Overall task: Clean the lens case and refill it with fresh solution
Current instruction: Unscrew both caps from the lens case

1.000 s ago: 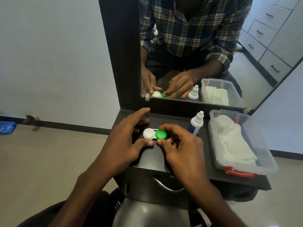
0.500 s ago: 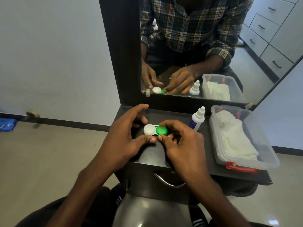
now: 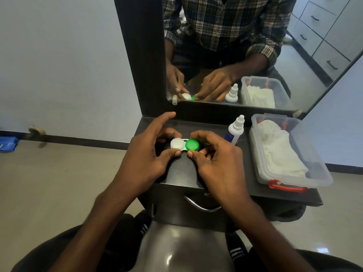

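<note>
**Lens case held in both hands, both caps on**

Lens case (image 3: 184,144) sits on the dark worktop (image 3: 182,171), roughly centre, in front of the mirror (image 3: 235,55). White cap (image 3: 177,143) on the left well, green cap (image 3: 192,145) on the right; both look seated.

Left hand (image 3: 145,154): thumb and curled fingers pinch the case around the white cap, index finger stuck out straight, touching nothing. Right hand (image 3: 218,160): thumb and fingers curled round the green cap, pinching it from front and back. The thumb tips are just beside each other at the case's near edge.

Solution bottle (image 3: 234,130) stands upright just right of the right hand, white nozzle cap on, leaning slightly in the wide-angle view. Further right, touching nothing else, a clear plastic box (image 3: 312,173) with red latches holds white tissues (image 3: 280,150); its lid state I can't tell. Drawer handle (image 3: 200,206) on the front below the worktop.
</note>
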